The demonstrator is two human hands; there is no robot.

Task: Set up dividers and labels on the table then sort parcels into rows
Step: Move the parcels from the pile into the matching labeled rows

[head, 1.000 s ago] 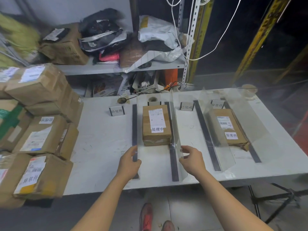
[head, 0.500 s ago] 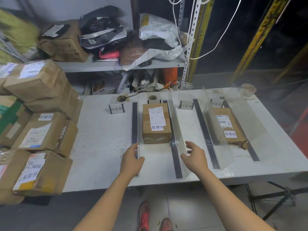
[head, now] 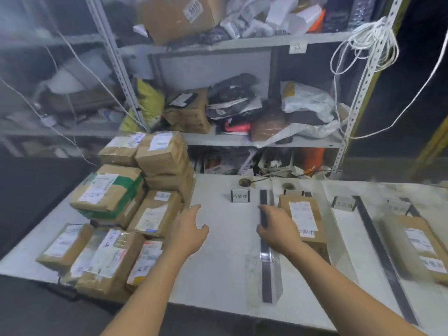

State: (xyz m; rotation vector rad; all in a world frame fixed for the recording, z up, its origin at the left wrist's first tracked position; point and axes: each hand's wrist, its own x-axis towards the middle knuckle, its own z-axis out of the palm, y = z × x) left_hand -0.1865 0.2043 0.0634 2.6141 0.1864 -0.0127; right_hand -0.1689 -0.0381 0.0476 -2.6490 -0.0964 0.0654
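White table (head: 225, 263): left hand (head: 188, 235) outstretched, empty, near parcel stack (head: 109, 197); right hand (head: 278, 230) spread, empty, over divider (head: 266, 275).

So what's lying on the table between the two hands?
Nothing: the head view shows bare white table between the left hand and right hand; a label stand sits farther back.

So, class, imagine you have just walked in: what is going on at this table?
A person is sorting parcels on a white table. Dividers and label stands are set out; one parcel lies in the second row, another parcel further right. The left hand reaches, open, toward the unsorted pile; the right hand hovers over the first divider, holding nothing.
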